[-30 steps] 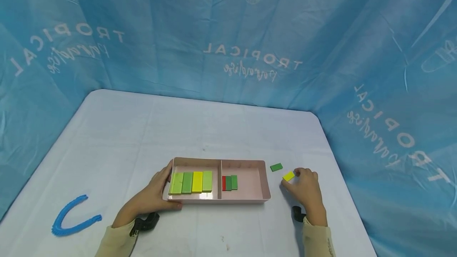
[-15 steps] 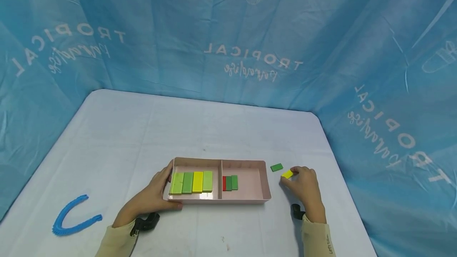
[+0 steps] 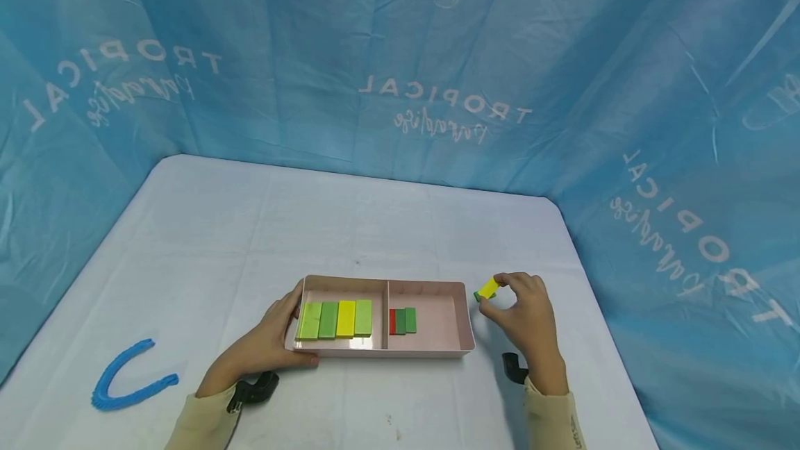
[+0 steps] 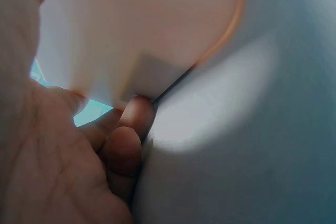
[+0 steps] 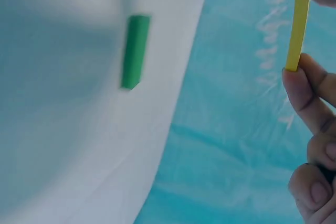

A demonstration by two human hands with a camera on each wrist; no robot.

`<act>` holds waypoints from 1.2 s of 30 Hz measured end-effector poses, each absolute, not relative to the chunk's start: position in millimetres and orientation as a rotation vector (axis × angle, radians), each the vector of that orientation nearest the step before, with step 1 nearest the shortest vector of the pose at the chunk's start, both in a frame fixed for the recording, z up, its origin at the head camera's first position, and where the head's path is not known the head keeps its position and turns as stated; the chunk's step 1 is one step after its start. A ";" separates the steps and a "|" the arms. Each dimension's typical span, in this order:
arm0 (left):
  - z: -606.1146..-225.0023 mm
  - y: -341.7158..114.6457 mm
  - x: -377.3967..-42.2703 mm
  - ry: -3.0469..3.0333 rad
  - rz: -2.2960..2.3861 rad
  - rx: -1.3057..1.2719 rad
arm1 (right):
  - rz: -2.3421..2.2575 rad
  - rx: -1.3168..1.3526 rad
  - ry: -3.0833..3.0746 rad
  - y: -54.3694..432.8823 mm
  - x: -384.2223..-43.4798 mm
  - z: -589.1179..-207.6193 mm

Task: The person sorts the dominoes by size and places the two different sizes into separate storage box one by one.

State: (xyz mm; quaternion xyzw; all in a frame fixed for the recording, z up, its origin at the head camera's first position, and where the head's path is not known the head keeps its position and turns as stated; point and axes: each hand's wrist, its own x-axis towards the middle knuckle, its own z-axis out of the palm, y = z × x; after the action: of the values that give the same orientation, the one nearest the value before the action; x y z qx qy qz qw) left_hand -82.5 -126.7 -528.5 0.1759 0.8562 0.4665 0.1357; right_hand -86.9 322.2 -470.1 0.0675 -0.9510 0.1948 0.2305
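Note:
A pink two-compartment box (image 3: 431,353) stands on the table, and my left hand (image 3: 269,339) grips its left end, thumb along the near wall. In the left wrist view the fingers (image 4: 139,114) press against the box's side (image 4: 142,24). My right hand (image 3: 528,318) pinches a small yellow tile (image 3: 489,288) end to end between thumb and fingertip, raised off the table; the right wrist view shows the yellow tile (image 5: 297,32) edge-on. Behind it a green tile (image 5: 135,52) lies on the cloth, mostly covered in the head view.
Larger green and yellow tiles (image 3: 345,318) lie in a row in the left compartment. Small red and green tiles (image 3: 401,321) sit in the right one, against the divider. A bent blue ribbed tube (image 3: 106,380) lies at left. Blue curtains (image 3: 400,54) surround the white table (image 3: 250,221).
My right hand has lifted the yellow tile and carried it left and away from me, over the green tile. The left hand and box have stayed in place.

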 end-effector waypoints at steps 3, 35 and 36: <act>-528.1 -126.6 -82.6 2.476 1.359 0.514 | 0.523 0.295 -2.575 313.5 -87.1 -464.7; -526.4 -125.7 -83.9 2.443 1.368 0.477 | 0.262 0.758 -2.816 247.3 -98.1 -479.4; -526.8 -125.8 -84.1 2.439 1.375 0.475 | 0.263 0.758 -2.823 246.8 -98.3 -479.8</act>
State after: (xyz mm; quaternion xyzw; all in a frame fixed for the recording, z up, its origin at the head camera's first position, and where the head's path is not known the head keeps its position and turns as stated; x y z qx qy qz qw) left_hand -84.1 -125.8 -526.8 0.1654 0.8491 0.4787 0.1504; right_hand -98.3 246.8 -479.8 0.2570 -0.9567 0.0890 0.1032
